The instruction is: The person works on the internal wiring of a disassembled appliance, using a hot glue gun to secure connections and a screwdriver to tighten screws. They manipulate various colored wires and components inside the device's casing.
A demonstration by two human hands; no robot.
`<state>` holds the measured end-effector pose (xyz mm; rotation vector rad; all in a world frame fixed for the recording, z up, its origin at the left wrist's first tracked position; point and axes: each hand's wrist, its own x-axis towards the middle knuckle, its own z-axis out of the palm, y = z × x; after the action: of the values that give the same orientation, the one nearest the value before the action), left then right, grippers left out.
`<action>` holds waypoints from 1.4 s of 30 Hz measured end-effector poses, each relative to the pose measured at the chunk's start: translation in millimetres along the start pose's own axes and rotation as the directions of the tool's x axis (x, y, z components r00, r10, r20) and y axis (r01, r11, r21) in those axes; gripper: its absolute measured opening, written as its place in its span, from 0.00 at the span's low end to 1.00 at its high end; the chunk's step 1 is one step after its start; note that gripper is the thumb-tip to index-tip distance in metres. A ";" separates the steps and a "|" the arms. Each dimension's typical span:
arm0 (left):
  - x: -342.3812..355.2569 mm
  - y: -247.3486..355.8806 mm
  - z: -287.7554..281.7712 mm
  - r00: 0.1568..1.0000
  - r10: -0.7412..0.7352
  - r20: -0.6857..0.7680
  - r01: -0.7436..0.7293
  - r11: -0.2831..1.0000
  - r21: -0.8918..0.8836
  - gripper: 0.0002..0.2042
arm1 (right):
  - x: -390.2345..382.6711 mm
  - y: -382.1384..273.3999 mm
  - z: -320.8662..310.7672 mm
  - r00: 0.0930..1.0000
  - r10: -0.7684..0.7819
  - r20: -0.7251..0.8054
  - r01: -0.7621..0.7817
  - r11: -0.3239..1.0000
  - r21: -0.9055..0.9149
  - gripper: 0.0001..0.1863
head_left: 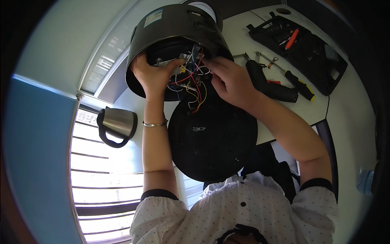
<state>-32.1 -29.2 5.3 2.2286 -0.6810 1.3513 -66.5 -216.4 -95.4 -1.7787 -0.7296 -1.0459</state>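
Note:
A dark metal cooker body point(162, 30) lies on its side, its open underside facing me with the inner parts exposed. My left hand point(154, 75) reaches inside its rim, thumb across a silvery metal bracket point(164, 63) and fingers partly hidden. Red, white and yellow wires point(197, 91) run from the inside down to a round black base cover point(211, 150), which hangs open toward me. At the right of the opening, my right hand point(233, 79) is closed in a pinch among the wires; its fingertips are in shadow, by a red and a white wire.
Right of the cooker lie a black electric screwdriver point(270, 83), a yellow-and-black screwdriver point(298, 83) and an open black tool case point(308, 53) with an orange-handled tool point(291, 39). A steel kettle point(118, 124) stands at the left by the window blinds point(91, 162).

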 end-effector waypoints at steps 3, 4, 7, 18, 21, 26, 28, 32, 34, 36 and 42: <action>-1.0 -0.7 -2.1 0.999 0.026 -0.032 -0.023 0.997 0.074 0.36 | 2.7 -2.8 2.1 0.999 -0.037 -0.005 0.037 0.999 -0.004 0.21; -0.4 1.5 -4.8 0.999 -0.039 0.008 0.039 0.999 0.025 0.36 | 3.8 -3.9 3.7 0.999 -0.040 -0.003 0.040 0.999 -0.019 0.20; 1.6 -0.7 -3.4 1.000 -0.025 0.016 0.025 1.000 -0.012 0.36 | 7.2 3.0 8.9 0.996 -0.067 -0.061 0.065 0.997 -0.028 0.16; -3.2 -6.8 -1.8 0.998 0.040 -0.051 -0.036 0.997 0.074 0.35 | 21.0 3.1 11.9 0.987 -0.122 -0.108 0.096 0.971 -0.218 0.06; -4.3 -4.8 -3.8 1.000 0.003 -0.030 -0.001 0.997 0.071 0.36 | 24.7 -1.3 13.6 0.972 -0.209 -0.103 0.162 0.924 -0.346 0.06; -4.7 -7.8 -5.8 0.999 -0.004 -0.036 0.008 0.996 0.087 0.37 | 28.0 -4.3 17.9 0.961 -0.266 -0.075 0.203 0.865 -0.459 0.06; -4.6 -9.7 -6.3 0.999 0.000 -0.046 0.005 0.992 0.123 0.37 | 29.8 -6.3 21.4 0.957 -0.281 -0.069 0.214 0.848 -0.484 0.07; -6.3 -9.9 -5.8 0.998 0.008 -0.068 -0.002 0.996 0.094 0.36 | 28.9 -5.5 22.7 0.958 -0.287 -0.001 0.244 0.815 -0.526 0.08; -6.9 -13.1 -3.2 0.998 0.008 -0.058 -0.006 0.999 0.039 0.36 | 28.8 -4.9 21.8 0.953 -0.301 0.030 0.269 0.798 -0.539 0.09; -8.3 -15.9 -0.8 0.998 0.011 -0.067 -0.010 1.000 0.021 0.37 | 28.5 -4.6 20.0 0.941 -0.334 0.062 0.312 0.776 -0.549 0.11; -9.0 -15.3 0.0 0.995 0.024 -0.095 -0.019 0.998 0.052 0.37 | 31.1 4.2 14.8 0.885 -0.441 0.147 0.435 0.676 -0.594 0.15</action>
<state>-26.3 -15.6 -4.6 2.1850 -0.6454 1.4913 -43.7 -203.4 -72.8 -2.1960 -0.9082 -1.7804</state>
